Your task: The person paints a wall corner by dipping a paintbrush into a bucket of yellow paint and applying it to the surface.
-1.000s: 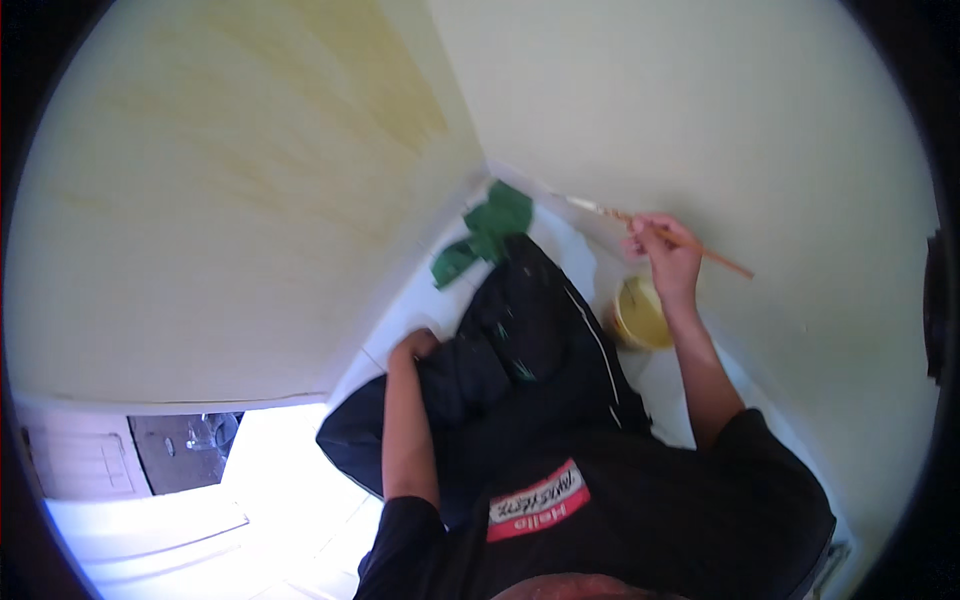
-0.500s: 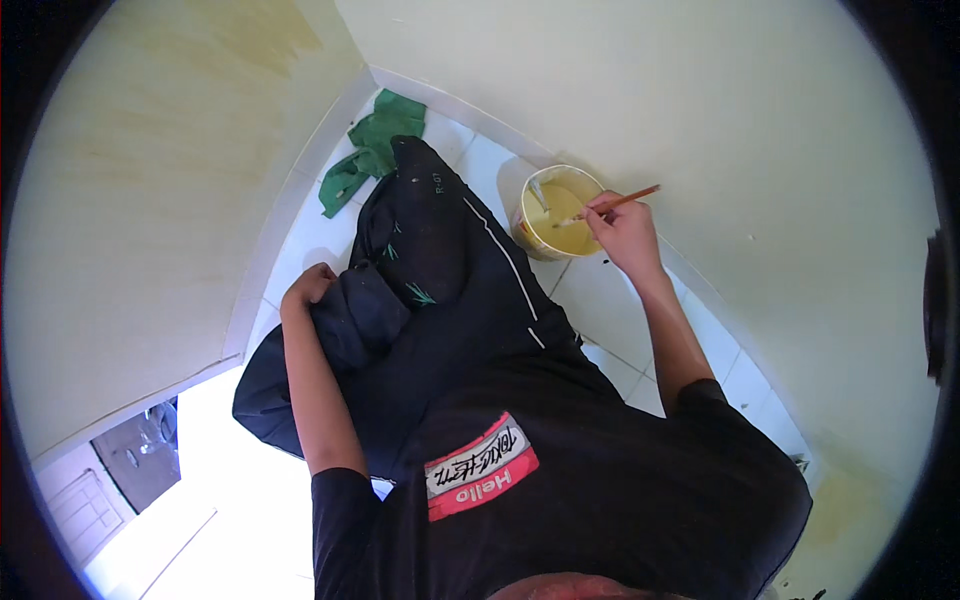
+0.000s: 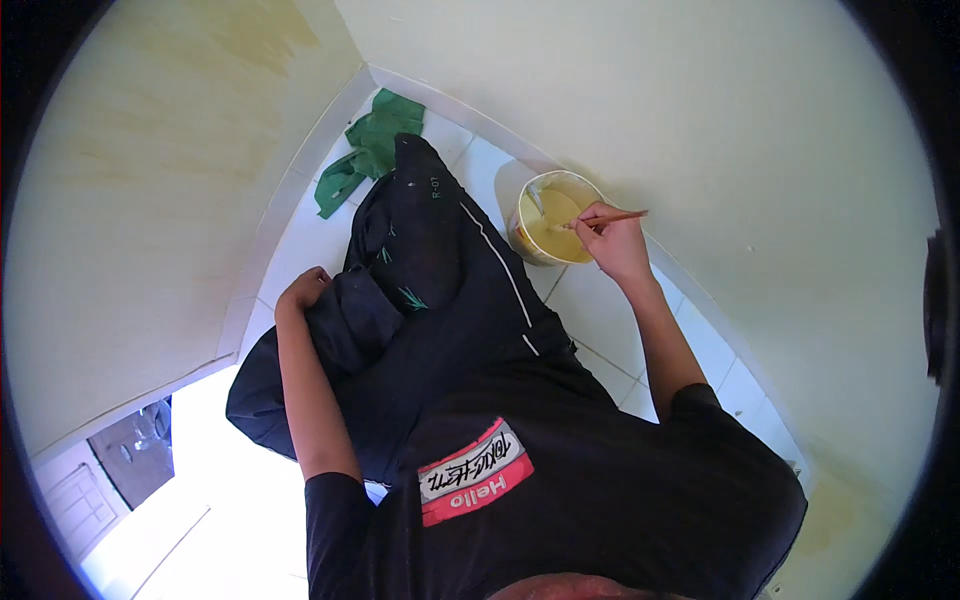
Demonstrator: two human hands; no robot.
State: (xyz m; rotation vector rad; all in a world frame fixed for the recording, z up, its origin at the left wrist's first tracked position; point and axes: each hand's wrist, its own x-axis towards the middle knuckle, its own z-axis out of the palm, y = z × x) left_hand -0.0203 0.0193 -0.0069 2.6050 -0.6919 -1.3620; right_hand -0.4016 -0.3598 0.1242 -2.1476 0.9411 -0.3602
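Observation:
My right hand [image 3: 617,243] is closed round the reddish-brown handle of a thin paintbrush [image 3: 628,216]. The brush tip points down into a white bucket [image 3: 518,236] of pale yellow paint [image 3: 553,212]; whether it touches the paint is hard to tell. A light-coloured tool [image 3: 536,201] leans against the inside of the bucket, its kind unclear. My left hand [image 3: 305,288] rests by my bent knee in dark trousers, with loosely bent fingers partly out of sight. It holds nothing that I can see.
A crumpled green cloth [image 3: 376,135] lies on the white tiled floor [image 3: 600,310] near the corner. Pale walls [image 3: 640,90] rise close on both sides, the left one with yellowish patches. An opening at the lower left shows a white door [image 3: 82,505].
My right hand has shifted slightly down and left with the paintbrush, whose handle now lies flatter. My left hand has hardly moved.

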